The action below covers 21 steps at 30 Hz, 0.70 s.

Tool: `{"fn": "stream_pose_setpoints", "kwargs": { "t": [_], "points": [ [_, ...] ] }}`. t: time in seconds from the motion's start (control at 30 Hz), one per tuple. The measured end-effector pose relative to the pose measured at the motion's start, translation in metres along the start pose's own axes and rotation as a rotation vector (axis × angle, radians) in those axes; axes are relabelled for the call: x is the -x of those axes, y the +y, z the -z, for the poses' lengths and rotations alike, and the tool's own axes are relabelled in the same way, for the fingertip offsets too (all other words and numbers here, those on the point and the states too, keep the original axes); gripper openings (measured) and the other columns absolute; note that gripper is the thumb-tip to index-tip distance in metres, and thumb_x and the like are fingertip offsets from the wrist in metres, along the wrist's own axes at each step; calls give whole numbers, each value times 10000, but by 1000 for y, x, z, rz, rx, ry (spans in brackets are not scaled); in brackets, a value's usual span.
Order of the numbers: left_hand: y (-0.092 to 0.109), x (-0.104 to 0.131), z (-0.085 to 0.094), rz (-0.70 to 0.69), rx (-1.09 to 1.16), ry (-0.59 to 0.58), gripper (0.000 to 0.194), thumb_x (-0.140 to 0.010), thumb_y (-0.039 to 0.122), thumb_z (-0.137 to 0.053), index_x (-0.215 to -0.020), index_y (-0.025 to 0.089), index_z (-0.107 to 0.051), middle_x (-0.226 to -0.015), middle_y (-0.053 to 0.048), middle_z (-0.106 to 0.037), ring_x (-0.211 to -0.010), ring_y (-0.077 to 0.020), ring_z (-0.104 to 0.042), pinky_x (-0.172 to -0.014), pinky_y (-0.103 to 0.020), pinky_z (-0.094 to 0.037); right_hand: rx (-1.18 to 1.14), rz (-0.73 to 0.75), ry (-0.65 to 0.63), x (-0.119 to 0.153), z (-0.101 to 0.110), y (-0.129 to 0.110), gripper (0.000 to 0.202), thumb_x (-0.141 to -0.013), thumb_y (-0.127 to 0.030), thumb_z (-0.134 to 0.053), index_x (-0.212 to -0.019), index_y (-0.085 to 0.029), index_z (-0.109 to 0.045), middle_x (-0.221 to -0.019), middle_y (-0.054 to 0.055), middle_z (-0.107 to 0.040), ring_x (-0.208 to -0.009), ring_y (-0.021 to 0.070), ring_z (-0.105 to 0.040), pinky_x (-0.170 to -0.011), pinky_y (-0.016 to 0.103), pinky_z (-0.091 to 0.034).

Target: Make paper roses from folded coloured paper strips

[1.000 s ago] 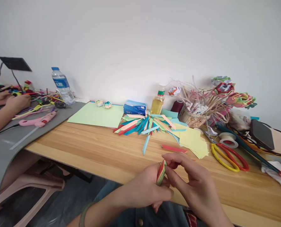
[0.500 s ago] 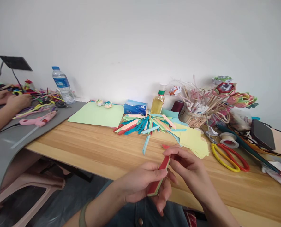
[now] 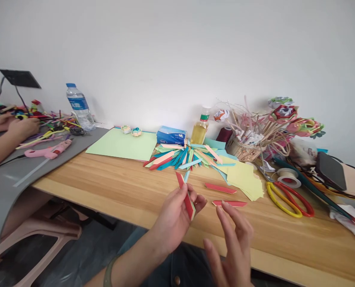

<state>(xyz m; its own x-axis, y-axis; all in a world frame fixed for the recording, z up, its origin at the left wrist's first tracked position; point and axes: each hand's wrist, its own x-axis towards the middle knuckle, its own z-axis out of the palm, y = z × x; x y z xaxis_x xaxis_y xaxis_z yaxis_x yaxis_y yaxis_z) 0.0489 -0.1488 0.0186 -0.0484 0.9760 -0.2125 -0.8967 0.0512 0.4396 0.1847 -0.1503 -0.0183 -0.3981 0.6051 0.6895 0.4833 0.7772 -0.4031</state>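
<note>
My left hand (image 3: 176, 213) grips a folded red paper strip (image 3: 186, 195) with slanted ends and a pale green edge, perhaps several stacked together. Over the table's front edge, my right hand (image 3: 233, 243) has its fingers apart and holds nothing. Just beyond its fingertips lies a second red folded strip (image 3: 230, 203). Farther back, another red strip (image 3: 221, 188) rests on the wood. A pale blue strip (image 3: 187, 175) is partly hidden behind my left hand. Behind them spreads a heap of folded strips (image 3: 180, 157) in teal, peach, red and green.
Yellow paper sheets (image 3: 245, 177) and yellow-and-red-handled scissors (image 3: 285, 199) lie to the right, near a basket (image 3: 245, 150) of paper flowers. Green sheets (image 3: 123, 145), a tissue pack (image 3: 171, 135) and an oil bottle (image 3: 199, 131) stand behind. Leftward are a pink glue gun (image 3: 50, 151) and another person's hands (image 3: 22, 127).
My right hand has left the strip in my left hand and moved down, fingers spread. A red strip now lies on the table before it. My left hand has shifted left, tilting its strip.
</note>
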Motion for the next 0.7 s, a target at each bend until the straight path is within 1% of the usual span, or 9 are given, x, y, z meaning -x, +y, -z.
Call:
{"fn": "stream_pose_setpoints", "kwargs": {
  "t": [0.03, 0.07, 0.13, 0.2, 0.3, 0.37, 0.43, 0.57, 0.7],
  "points": [
    [-1, 0, 0, -2, 29, -5, 158, -878, 222, -485, -749, 142, -529, -600, 31, -483, -698, -103, -577, -809, -261, -461, 14, 18, -35, 4, -5, -1, 689, -856, -217, -454, -1444, -281, -100, -1405, 103, -211, -1271, 327, -251, -986, 506, -302],
    [-2, 0, 1, -1, 56, -11, 168, -886, 224, -471, -754, 141, -532, -610, 29, -484, -696, -98, -573, -808, -257, -463, 11, 58, -118, 6, -9, -2, 660, -877, -294, -436, -1444, -287, -100, -1443, 88, -158, -1297, 340, -205, -1002, 523, -278],
    [-3, 1, 0, 6, 105, -23, 192, -901, 228, -442, -759, 138, -537, -625, 26, -480, -702, -94, -569, -819, -256, -465, -28, 99, -222, 6, -15, -2, 611, -900, -465, -342, -1442, -291, -119, -1489, 71, -61, -1331, 368, -120, -1011, 567, -235],
    [-2, 3, -2, 24, 135, -26, 219, -913, 220, -410, -755, 135, -537, -620, 26, -463, -737, -104, -580, -843, -265, -464, -109, 70, -214, 2, -15, 0, 580, -902, -533, -258, -1428, -302, -181, -1500, 69, -33, -1343, 374, -89, -1000, 595, -229],
    [1, 7, -8, 78, 155, -28, 253, -925, 205, -365, -753, 134, -536, -577, 34, -417, -778, -125, -598, -869, -287, -464, -249, -42, -64, -3, -10, 3, 478, -921, -421, -335, -1386, -337, -266, -1480, 62, -105, -1350, 335, -118, -1002, 593, -235],
    [1, 9, -11, 98, 160, -41, 257, -927, 206, -361, -759, 131, -539, -558, 38, -404, -779, -129, -603, -883, -297, -462, -307, -88, 33, -5, -6, 6, 495, -897, -323, -442, -1367, -349, -288, -1450, 58, -170, -1350, 303, -139, -1023, 577, -221],
    [-2, 11, -13, 108, 153, -67, 254, -925, 213, -371, -759, 126, -543, -561, 33, -420, -772, -128, -606, -885, -293, -459, -300, -96, 85, -9, -4, 7, 563, -858, -272, -527, -1363, -349, -290, -1421, 62, -211, -1341, 287, -171, -1031, 550, -235],
    [-11, 14, -12, 126, 147, -129, 312, -933, 219, -343, -722, 111, -547, -569, 19, -448, -708, -109, -595, -875, -285, -459, -184, -49, 43, -19, -1, 5, 675, -809, -240, -609, -1379, -326, -257, -1389, 79, -251, -1315, 270, -226, -998, 472, -327],
    [-15, 15, -11, 113, 128, -172, 335, -936, 218, -329, -725, 103, -563, -536, 23, -433, -686, -108, -589, -923, -334, -436, -135, 14, 41, -24, 2, 2, 686, -807, -213, -610, -1388, -278, -252, -1343, 94, -328, -1268, 250, -303, -984, 413, -353]
  ]
}}
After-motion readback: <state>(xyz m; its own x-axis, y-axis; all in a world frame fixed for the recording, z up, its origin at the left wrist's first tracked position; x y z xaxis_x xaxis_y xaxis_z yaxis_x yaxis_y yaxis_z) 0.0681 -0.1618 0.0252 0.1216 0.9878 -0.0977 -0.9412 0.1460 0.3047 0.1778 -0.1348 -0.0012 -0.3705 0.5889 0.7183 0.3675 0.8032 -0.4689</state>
